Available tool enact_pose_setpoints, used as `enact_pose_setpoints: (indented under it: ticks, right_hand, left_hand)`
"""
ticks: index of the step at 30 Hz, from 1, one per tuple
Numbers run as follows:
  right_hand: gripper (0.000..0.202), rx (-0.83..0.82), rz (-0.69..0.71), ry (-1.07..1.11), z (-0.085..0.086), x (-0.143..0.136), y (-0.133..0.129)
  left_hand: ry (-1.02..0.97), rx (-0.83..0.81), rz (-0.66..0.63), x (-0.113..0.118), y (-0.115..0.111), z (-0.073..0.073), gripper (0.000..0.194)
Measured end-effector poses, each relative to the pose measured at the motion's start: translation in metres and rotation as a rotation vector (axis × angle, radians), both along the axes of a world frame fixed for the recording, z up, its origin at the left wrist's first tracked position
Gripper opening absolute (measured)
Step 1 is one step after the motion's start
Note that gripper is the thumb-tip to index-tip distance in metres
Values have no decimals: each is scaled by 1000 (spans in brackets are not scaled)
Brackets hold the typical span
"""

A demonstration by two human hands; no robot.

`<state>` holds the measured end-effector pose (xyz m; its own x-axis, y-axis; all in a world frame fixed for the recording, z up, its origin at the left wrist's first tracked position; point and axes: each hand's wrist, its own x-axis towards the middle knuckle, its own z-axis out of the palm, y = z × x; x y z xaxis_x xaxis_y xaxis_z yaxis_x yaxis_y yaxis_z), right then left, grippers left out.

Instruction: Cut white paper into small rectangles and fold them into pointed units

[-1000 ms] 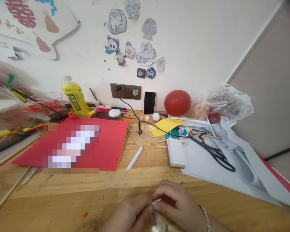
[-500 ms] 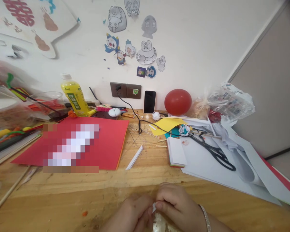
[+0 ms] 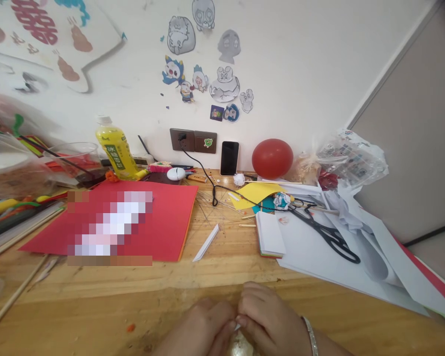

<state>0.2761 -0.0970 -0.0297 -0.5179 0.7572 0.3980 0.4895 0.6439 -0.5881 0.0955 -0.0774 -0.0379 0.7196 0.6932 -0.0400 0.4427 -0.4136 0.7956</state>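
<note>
Both hands meet low in the view, close above the wooden table (image 3: 141, 291). My left hand (image 3: 209, 324) is closed, its thumb and fingers pinching a small piece of white paper (image 3: 238, 326). On the other side of that piece, my right hand (image 3: 263, 316) pinches it too, with curled fingers and a bracelet at the wrist. Only a tip of the paper shows between the thumbs. A folded white paper strip (image 3: 206, 243) lies beyond the hands, and a stack of white paper squares (image 3: 270, 233) sits to its right.
Red sheets (image 3: 166, 217) lie at left, near a yellow bottle (image 3: 115, 148). Black scissors (image 3: 326, 232) rest on white sheets (image 3: 304, 267) at right. By the wall are a phone (image 3: 230, 158), a red balloon (image 3: 272, 158) and a black cable (image 3: 203, 170). Sticks lie at far left.
The fingers have closed further over the small white paper, so less of it shows. The camera view has shifted slightly.
</note>
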Motion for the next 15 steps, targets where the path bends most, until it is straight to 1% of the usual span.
enact_pose_setpoints:
  ticks: [3, 5, 8, 10, 15]
  right_hand:
    - [41, -8, -84, 57, 3, 4, 1]
    - [39, -14, -105, 71, 4, 7, 2]
    - [39, 9, -74, 60, 4, 7, 4]
    - [41, 29, -69, 33, 2, 6, 4]
    - [51, 136, -18, -127, -2, 3, 3]
  left_hand:
    - [68, -20, 27, -7, 4, 4, 21]
    - [103, -52, 44, -10, 7, 6, 24]
    - [96, -95, 45, -12, 8, 7, 29]
    - [98, -94, 53, -9, 8, 9, 31]
    - [82, 16, 17, -5, 7, 10, 29]
